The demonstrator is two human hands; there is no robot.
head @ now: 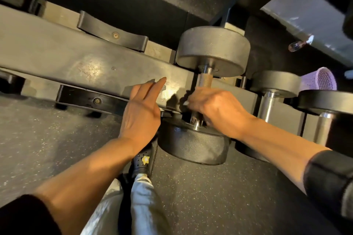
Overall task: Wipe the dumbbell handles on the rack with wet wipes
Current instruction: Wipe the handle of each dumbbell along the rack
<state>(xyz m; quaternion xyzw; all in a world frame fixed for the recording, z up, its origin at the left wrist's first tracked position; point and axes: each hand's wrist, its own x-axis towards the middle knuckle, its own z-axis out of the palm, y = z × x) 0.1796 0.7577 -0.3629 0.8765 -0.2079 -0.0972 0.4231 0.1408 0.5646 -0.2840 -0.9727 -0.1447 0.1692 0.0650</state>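
Right hand [214, 107] clenched around the knurled handle [204, 80] of the dumbbell [202, 97] seated on the rack [76, 59] — no wipe discernible in the grip. Left hand [141, 110] released, fingers extended, resting against the rack rail — second dumbbell [271, 89] just right

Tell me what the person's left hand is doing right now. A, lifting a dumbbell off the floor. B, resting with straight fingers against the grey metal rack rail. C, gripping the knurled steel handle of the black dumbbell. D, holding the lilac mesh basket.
B: the left hand lies open, fingers straight against the grey metal rack rail, while the right hand grips the knurled steel dumbbell handle.
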